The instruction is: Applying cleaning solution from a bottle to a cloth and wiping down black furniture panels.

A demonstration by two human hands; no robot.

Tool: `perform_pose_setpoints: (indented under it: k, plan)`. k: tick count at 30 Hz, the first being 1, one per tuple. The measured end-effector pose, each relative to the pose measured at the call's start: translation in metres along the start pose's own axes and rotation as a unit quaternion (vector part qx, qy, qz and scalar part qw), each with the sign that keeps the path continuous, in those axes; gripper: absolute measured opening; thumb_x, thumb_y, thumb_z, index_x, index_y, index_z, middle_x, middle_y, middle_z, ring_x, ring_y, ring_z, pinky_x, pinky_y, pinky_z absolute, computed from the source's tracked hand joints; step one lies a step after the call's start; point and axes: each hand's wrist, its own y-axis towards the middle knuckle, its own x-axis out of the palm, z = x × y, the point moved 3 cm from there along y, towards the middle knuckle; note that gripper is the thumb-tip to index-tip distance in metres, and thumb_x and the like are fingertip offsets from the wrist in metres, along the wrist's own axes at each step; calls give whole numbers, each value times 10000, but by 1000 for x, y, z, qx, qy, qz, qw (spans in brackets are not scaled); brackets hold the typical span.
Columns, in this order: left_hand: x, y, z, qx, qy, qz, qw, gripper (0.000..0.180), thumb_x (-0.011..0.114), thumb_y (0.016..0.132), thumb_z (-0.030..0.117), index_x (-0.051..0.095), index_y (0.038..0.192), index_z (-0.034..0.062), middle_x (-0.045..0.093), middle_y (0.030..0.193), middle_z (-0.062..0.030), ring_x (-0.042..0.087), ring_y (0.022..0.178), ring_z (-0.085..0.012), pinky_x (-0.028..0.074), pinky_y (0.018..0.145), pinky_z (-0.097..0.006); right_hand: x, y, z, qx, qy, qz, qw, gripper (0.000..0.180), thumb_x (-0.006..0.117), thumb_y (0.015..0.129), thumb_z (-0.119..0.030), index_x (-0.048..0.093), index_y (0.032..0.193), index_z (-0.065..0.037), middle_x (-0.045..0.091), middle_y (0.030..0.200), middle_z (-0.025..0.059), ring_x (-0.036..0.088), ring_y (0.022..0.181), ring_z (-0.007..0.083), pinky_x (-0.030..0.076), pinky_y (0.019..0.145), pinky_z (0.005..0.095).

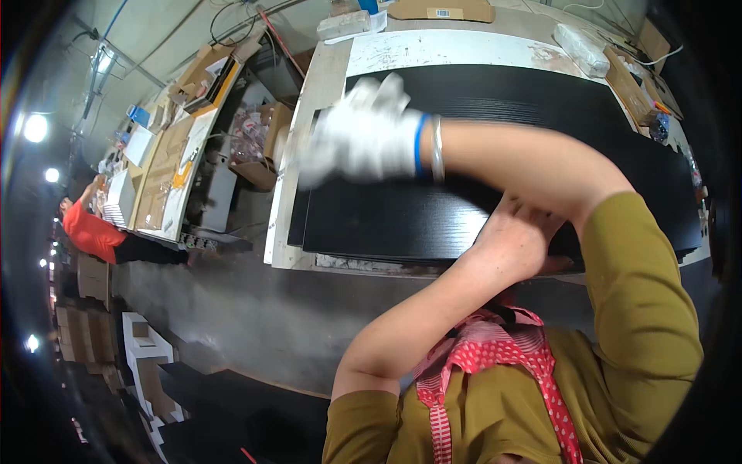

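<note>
Lying under the right fingers (328,143), their spread blurred beyond telling, are black panels (386,220).

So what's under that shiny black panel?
Left of the black panel, another black edge shows beneath; below lies the pale bench. Anything under the panel's middle is covered.
</note>
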Motion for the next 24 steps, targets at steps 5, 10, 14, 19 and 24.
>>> perform_pose_setpoints:
  k: [5, 10, 14, 19, 24]
  plan:
    - [-9, 10, -2, 29, -21, 23, 999, 743, 759, 708, 457, 565, 1284, 29, 489, 1349, -218, 436, 1283, -396, 336, 1071, -549, 16, 22, 219, 163, 578, 181, 779, 207, 404, 885, 3, 496, 723, -87, 437, 736, -12, 414, 599, 119, 376, 572, 246]
    - [-6, 7, 4, 13, 13, -10, 1000, 714, 737, 741, 459, 567, 1288, 33, 465, 1374, -207, 391, 1319, -374, 318, 1090, -540, 9, -9, 5, -140, -27, 72, 987, 178, 552, 773, -139, 632, 926, -95, 620, 869, 70, 569, 703, 233, 459, 632, 345]
    - [-6, 12, 7, 35, -7, 17, 999, 711, 722, 753, 474, 566, 1290, 34, 474, 1342, -195, 396, 1310, -352, 298, 1102, -526, 39, 15, 74, 9, 17, 52, 998, 201, 590, 828, -200, 633, 981, -78, 646, 785, 171, 631, 712, 303, 491, 631, 407]
    - [14, -1, -6, 15, -16, 65, 998, 766, 712, 765, 486, 505, 1356, 45, 476, 1329, -189, 414, 1285, -346, 293, 1102, -523, 40, -4, 13, 49, -189, 157, 968, 183, 553, 838, -230, 671, 845, -89, 645, 725, 108, 619, 621, 258, 488, 583, 364]
    - [-1, 14, 9, 38, -9, -11, 999, 779, 711, 769, 507, 486, 1367, 62, 469, 1340, -171, 380, 1324, -359, 257, 1126, -521, 18, 17, 94, 170, 208, 110, 957, 268, 491, 829, -305, 665, 826, -101, 630, 834, 70, 586, 782, 175, 459, 720, 348]
